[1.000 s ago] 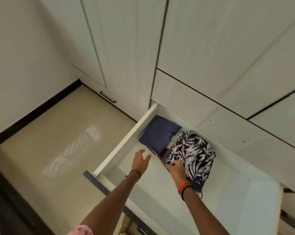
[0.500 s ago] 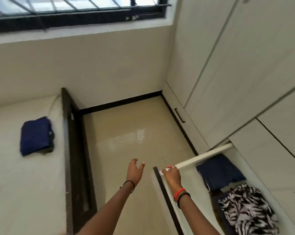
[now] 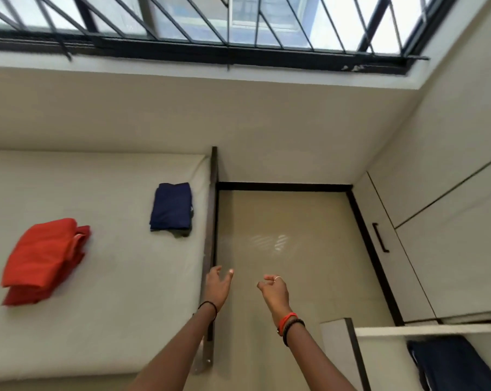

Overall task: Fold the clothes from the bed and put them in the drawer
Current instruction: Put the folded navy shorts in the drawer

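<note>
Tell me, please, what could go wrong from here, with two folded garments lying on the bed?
The drawer stands open in the walking path, so a leg might catch its corner on the way back. The red garment lies with layers offset, so a careless lift by the left hand or right hand could undo its fold.

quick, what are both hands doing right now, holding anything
Left hand: open, fingers relaxed, holding nothing.
Right hand: open, fingers loosely curled, holding nothing.
</note>
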`<state>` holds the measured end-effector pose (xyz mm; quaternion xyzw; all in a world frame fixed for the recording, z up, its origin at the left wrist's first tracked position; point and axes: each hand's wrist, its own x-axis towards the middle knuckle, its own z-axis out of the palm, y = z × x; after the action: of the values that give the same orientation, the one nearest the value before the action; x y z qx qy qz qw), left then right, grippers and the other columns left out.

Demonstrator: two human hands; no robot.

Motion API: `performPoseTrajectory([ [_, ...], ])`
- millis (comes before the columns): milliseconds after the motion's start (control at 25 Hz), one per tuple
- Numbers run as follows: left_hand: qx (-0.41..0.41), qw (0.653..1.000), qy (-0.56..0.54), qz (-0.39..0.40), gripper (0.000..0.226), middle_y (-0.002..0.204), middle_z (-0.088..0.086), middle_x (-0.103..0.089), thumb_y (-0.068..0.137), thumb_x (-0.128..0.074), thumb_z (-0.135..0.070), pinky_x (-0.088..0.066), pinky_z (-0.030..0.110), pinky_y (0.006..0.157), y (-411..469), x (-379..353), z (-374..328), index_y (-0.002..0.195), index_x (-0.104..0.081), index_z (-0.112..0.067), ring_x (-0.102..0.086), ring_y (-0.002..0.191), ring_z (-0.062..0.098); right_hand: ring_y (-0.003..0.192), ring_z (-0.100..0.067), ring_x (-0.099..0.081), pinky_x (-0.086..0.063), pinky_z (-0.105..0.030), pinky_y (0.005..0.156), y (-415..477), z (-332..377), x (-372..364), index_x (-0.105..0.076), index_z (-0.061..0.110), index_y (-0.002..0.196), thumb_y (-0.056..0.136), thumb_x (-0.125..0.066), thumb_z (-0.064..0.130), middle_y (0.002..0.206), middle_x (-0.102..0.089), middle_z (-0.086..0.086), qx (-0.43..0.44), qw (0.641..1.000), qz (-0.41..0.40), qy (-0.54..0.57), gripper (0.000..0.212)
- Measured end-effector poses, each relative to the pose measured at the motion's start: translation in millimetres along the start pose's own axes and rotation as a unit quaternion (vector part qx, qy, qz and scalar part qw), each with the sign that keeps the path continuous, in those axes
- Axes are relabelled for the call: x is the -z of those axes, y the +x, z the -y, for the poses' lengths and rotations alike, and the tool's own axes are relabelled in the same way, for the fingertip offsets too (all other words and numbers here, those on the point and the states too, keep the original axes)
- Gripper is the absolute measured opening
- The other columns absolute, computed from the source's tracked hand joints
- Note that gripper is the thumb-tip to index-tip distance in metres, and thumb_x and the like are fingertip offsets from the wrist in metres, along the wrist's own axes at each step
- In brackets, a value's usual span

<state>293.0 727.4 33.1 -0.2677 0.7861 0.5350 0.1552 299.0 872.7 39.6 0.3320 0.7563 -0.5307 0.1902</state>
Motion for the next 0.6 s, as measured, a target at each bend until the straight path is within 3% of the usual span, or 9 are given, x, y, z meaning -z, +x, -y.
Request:
performPoseTrajectory([
  [240,0.03,0.998,-0.044,-0.029,0.047,0.136,0.016,-0.046,0.095,-0.054,-0.032,-0.037,0.035,0.103,32.7,101.5,13.8,0.133,-0.045,-0.005,-0.046,0.125,0.028,0.091,-0.021,-0.054,-0.042,-0.028,0.082,-16.0,57.9,-85.1,-0.054,0.004,0.115,0.086,-0.061,0.01,0.1,-0.057,-0.009,0.008,0.999,0.028,-0.019,0.03],
  [480,0.074,0.988,-0.101,-0.085,0.047,0.134,0.018,-0.05,0.095,-0.054,-0.033,-0.038,0.034,0.1,68.3,168.5,23.0,0.132,-0.045,-0.004,-0.048,0.122,0.029,0.096,-0.02,-0.053,-0.043,-0.032,0.091,-3.2,99.0,-145.2,-0.054,0.001,0.118,0.087,-0.064,0.013,0.114,-0.059,-0.014,0.041,0.997,0.053,-0.041,0.035],
  [600,0.086,0.982,-0.128,-0.111,0.047,0.134,0.017,-0.051,0.095,-0.054,-0.033,-0.037,0.033,0.1,86.7,194.6,15.3,0.132,-0.045,-0.005,-0.049,0.122,0.029,0.094,-0.019,-0.054,-0.045,-0.031,0.088,9.6,119.0,-161.5,-0.054,0.002,0.117,0.087,-0.063,0.013,0.115,-0.061,-0.014,0.052,0.996,0.057,-0.048,0.034],
])
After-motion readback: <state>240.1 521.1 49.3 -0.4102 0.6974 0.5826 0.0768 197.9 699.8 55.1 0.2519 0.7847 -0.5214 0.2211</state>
